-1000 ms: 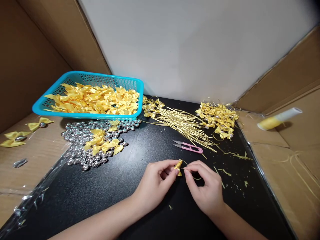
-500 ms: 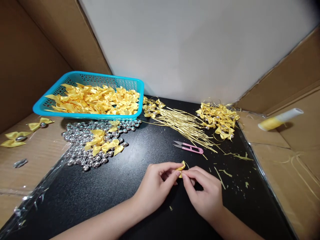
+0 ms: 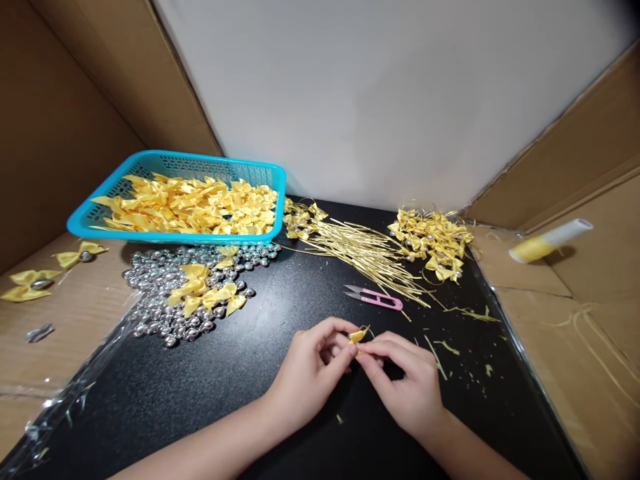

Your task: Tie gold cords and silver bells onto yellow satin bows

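Note:
Between my two hands, over the black table (image 3: 280,373), is a small yellow ribbon bow (image 3: 357,336), partly covered by fingers. My left hand (image 3: 317,367) pinches it from the left with thumb and forefinger. From the right, my right hand (image 3: 405,380) has thumb and fingertips closed at the bow's lower edge. A thin gold cord end (image 3: 367,329) sticks up beside the bow; which fingertips hold the cord is hidden. Just beyond my hands lies a pair of pink thread snips (image 3: 383,299), blades pointing left.
A blue basket (image 3: 175,237) full of yellow bows stands at back left. Silver beads (image 3: 170,320) with several loose bows are heaped before it. Gold cords (image 3: 370,257) lie mid-table. Beaded bows (image 3: 435,240) are piled at right, near a yellow-white tube (image 3: 550,241) and cord scraps (image 3: 440,360).
The bow has turned slightly between my fingers and shows a different side. Both hands stay nearly in place, while the whole view has shifted a little.

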`<state>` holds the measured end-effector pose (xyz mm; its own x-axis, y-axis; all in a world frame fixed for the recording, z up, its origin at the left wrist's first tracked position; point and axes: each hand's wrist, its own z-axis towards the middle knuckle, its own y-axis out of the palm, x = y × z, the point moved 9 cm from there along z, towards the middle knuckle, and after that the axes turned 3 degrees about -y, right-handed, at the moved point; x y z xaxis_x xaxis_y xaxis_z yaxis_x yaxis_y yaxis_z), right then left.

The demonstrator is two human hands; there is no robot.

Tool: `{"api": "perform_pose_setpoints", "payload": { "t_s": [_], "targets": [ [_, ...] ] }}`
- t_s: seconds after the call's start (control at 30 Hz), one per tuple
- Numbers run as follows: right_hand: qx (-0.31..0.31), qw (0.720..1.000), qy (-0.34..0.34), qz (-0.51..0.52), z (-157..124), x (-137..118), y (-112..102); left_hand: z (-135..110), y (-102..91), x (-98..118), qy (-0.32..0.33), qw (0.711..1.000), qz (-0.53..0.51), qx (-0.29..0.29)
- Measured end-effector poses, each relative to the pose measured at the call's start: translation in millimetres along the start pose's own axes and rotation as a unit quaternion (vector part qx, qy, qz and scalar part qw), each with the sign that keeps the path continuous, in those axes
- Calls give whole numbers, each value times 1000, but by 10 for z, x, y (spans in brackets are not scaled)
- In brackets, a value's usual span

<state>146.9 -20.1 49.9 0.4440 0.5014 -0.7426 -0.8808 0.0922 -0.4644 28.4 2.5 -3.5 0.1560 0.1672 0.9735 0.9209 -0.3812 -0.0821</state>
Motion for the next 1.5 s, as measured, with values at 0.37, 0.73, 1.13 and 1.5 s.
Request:
{"api": "perform_pose_setpoints", "payload": {
  "t_s": [0.37,0.73,1.13,1.5],
  "targets": [
    [22,995,101,9,-10,222,24,-20,22,59,38,997,67,-11],
    [47,990,104,78,337,257,-338,-174,-114,795,331,893,303,28],
    [-138,936,217,241,1228,167,-258,38,121,1779,502,585,634,67],
    [-42,979,111,164,1608,64,-325,282,-115,1803,552,625,532,149]
  ]
}}
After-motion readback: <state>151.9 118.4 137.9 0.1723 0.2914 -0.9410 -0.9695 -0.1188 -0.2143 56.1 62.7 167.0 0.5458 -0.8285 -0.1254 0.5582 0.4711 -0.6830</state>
